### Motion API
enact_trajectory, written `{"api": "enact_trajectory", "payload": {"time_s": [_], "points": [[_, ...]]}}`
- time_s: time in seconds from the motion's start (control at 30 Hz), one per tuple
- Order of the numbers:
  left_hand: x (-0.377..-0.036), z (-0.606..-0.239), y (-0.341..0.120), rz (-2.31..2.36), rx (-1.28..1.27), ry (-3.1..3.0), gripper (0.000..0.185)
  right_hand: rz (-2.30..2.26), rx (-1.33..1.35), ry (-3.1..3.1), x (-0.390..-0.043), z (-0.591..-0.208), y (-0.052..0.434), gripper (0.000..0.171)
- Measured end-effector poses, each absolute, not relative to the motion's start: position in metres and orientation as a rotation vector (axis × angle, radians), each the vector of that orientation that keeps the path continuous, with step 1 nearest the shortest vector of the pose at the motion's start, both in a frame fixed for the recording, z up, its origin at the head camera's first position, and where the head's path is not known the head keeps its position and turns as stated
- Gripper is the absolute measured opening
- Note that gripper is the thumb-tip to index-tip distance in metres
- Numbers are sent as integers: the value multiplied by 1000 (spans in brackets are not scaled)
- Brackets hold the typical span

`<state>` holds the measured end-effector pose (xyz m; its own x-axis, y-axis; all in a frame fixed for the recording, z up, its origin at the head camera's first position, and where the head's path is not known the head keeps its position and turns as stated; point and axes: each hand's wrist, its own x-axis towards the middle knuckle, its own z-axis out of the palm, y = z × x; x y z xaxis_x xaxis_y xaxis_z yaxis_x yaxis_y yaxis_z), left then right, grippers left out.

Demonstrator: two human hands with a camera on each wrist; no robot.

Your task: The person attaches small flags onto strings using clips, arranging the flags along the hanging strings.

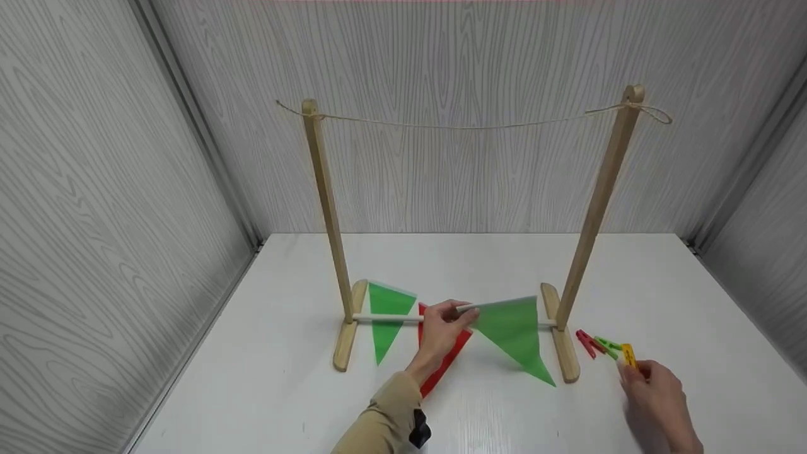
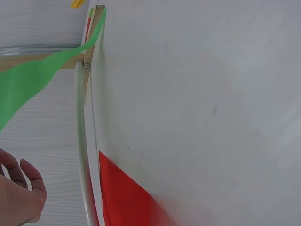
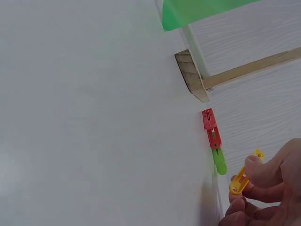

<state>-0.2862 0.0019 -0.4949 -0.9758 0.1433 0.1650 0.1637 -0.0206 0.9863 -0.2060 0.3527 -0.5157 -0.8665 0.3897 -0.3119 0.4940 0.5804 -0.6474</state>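
In the head view my left hand [image 1: 445, 329] pinches a green pennant [image 1: 514, 328] by its white-edged top corner, and the cloth hangs down to the right. My right hand [image 1: 656, 394] holds a yellow clothespin [image 1: 629, 356] between thumb and fingers, plain in the right wrist view as well. Beside that hand a red clothespin [image 1: 587, 343] and a green clothespin [image 1: 609, 346] lie on the table. A red pennant [image 1: 444, 366] lies partly hidden behind my left hand and forearm. Farther left is another green pennant [image 1: 386, 325].
A wooden stand has a left post [image 1: 328, 214] and a right post [image 1: 599, 214], with a string [image 1: 463, 128] tied between their tops. A white rod [image 1: 378, 318] joins their feet low down. Pale wood-patterned walls [image 1: 466, 176] surround the white table [image 1: 271, 353].
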Motion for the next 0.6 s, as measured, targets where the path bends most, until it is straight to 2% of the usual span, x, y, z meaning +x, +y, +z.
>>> {"api": "enact_trajectory", "payload": {"time_s": [0.43, 0.6], "points": [[-286, -488, 1, -2223, -318, -2180, 18, -1163, 563, 2993, -202, -495, 346, 45], [-286, -486, 2, -2241, -318, -2165, 19, -1392, 492, 3139, -199, -491, 340, 42]]}}
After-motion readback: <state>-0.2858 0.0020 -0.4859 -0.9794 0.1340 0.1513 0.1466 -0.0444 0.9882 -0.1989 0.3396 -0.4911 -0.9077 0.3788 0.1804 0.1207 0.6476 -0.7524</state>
